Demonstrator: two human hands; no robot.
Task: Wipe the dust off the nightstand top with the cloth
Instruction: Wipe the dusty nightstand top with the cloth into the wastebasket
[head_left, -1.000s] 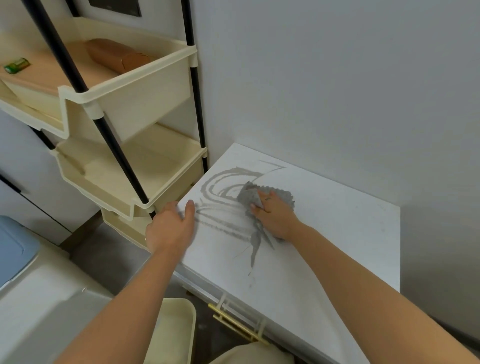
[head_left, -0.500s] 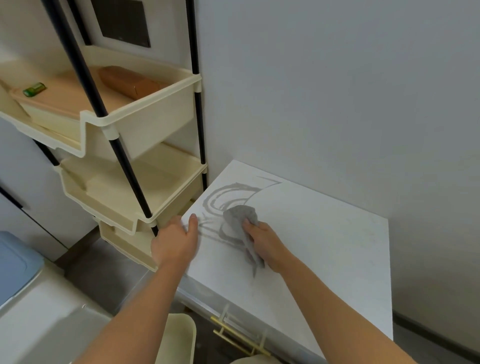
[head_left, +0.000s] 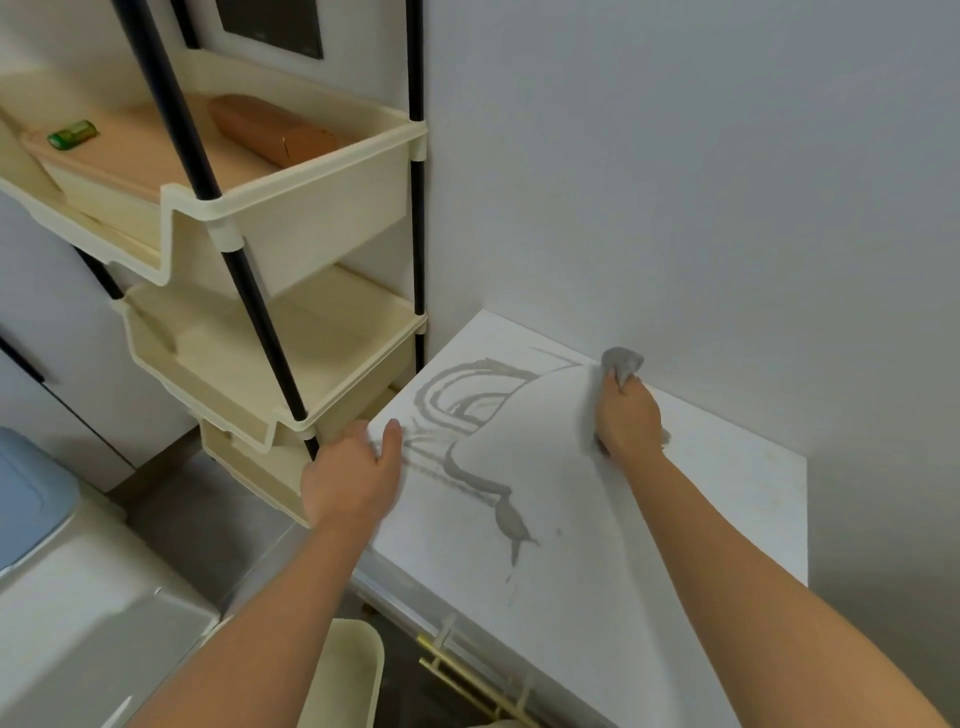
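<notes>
The white nightstand top (head_left: 649, 519) fills the lower right, set in the corner against the grey wall. Grey streaks of dust (head_left: 467, 405) curve across its left part, and a clean swath runs through the middle. My right hand (head_left: 626, 415) presses a crumpled grey cloth (head_left: 621, 364) onto the top near the back wall. My left hand (head_left: 353, 473) grips the nightstand's left edge, thumb lying on top beside the streaks.
A cream tiered rack (head_left: 270, 322) with black poles stands close to the left of the nightstand, holding a brown case (head_left: 275, 132) and a green item (head_left: 72, 134). A gold drawer handle (head_left: 467, 680) shows below the front edge. A blue-lidded white bin (head_left: 31, 499) sits lower left.
My right hand has swept the cloth from the dusty left-middle area back and right toward the wall, leaving a clean band. My left hand has stayed on the left edge.
</notes>
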